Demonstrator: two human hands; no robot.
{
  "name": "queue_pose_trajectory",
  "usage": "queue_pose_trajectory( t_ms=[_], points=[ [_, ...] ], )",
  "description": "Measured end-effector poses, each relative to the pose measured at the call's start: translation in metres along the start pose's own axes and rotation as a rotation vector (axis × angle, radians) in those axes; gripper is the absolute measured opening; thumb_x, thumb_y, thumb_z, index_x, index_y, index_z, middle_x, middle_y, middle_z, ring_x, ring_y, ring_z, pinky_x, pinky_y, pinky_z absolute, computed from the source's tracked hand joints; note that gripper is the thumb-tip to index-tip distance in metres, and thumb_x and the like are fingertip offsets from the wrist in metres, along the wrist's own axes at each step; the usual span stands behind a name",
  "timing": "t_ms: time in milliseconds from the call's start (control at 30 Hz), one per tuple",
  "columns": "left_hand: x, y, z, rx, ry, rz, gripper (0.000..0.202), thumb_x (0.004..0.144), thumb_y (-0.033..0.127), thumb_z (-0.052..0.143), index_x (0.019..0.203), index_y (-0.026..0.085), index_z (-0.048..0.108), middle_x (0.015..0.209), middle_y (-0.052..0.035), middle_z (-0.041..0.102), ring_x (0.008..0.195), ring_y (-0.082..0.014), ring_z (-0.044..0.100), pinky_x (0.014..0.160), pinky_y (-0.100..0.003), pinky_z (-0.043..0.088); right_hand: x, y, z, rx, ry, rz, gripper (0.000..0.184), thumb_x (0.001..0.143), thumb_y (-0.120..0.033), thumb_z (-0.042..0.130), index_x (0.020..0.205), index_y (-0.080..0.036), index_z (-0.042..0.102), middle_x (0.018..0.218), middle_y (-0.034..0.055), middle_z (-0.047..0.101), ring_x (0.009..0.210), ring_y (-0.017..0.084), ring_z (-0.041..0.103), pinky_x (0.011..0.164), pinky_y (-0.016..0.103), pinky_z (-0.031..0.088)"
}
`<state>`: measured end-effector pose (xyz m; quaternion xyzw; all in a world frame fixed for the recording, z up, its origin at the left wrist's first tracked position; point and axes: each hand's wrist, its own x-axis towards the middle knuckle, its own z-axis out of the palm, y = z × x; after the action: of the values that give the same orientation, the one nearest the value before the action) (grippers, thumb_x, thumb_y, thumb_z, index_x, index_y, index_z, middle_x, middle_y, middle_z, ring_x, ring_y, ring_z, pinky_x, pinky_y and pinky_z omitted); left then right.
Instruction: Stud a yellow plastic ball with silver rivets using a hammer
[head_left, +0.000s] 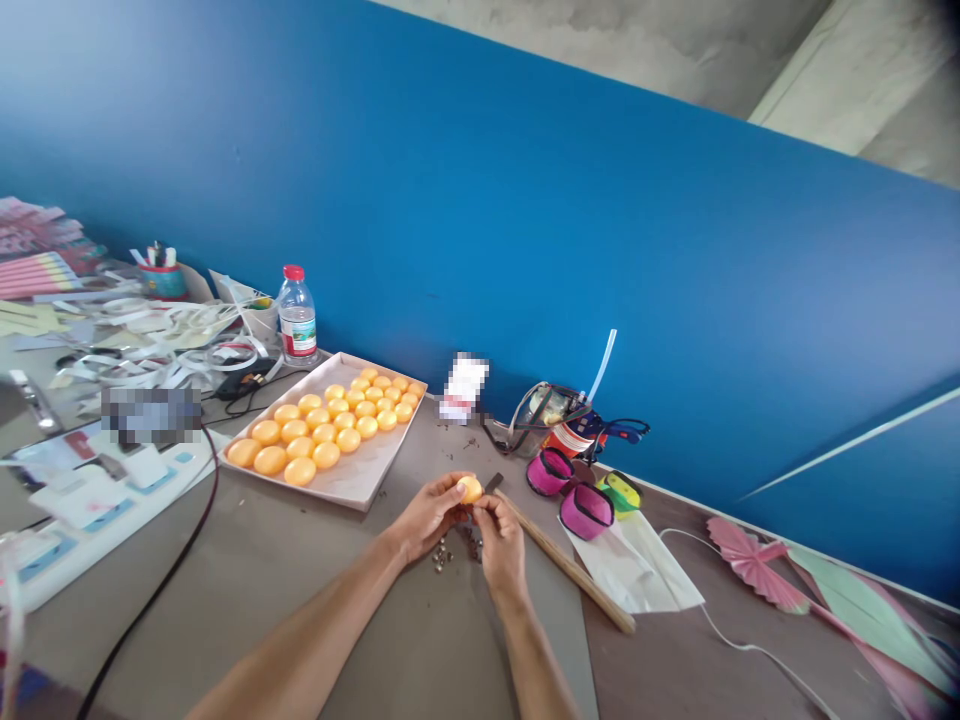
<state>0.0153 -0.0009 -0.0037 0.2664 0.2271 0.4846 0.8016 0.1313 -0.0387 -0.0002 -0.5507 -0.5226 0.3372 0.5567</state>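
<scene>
My left hand (437, 515) is closed round an orange ping-pong ball (470, 489), thumb and fingers on its side. At the ball's lower right, the fingertips of my right hand (501, 538) are pinched together. What they hold, if anything, is too small to make out. Small metal bits (442, 555) lie on the table just below my hands. A hammer with a long wooden handle (574, 570) rests right beside my right hand. To the left, a shallow white tray (360, 497) holds rows of similar orange balls (325, 433).
Magenta cuffs (587, 511) and a yellow-green one (621, 492) sit right of the hammer. A plastic bottle (298, 318) stands behind the tray. A power strip (112, 535) and a dark cable (171, 580) occupy the left. A blue partition (480, 200) borders the back.
</scene>
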Motion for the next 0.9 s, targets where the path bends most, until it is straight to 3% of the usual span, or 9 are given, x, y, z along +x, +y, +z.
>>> queue_pose_trajectory(
  t_ms=[367,900],
  points=[
    [-0.0010,0.0003,-0.0002,-0.005,-0.030,0.015,0.031,0.064,0.027,0.072,0.091,0.014,0.063,0.080,-0.0050,0.062,0.072,-0.0134,0.057,0.071,-0.028,0.044,-0.0015,0.0021,0.0010,0.078,0.010,0.022,0.017,0.074,-0.034,0.053,0.074,-0.017,0.057,0.070,-0.0007,0.058,0.068,0.014,0.052,0.067,0.025,0.043],
    [-0.0042,-0.0020,0.0054,0.087,0.023,0.064,0.038,0.061,0.033,0.073,0.092,0.014,0.061,0.082,-0.0049,0.061,0.072,-0.0128,0.055,0.067,-0.025,0.041,-0.0018,0.0065,-0.0001,0.039,0.045,0.037,0.018,0.073,-0.034,0.053,0.076,-0.017,0.056,0.068,-0.0006,0.058,0.065,0.014,0.053,0.064,0.025,0.043]
  ],
)
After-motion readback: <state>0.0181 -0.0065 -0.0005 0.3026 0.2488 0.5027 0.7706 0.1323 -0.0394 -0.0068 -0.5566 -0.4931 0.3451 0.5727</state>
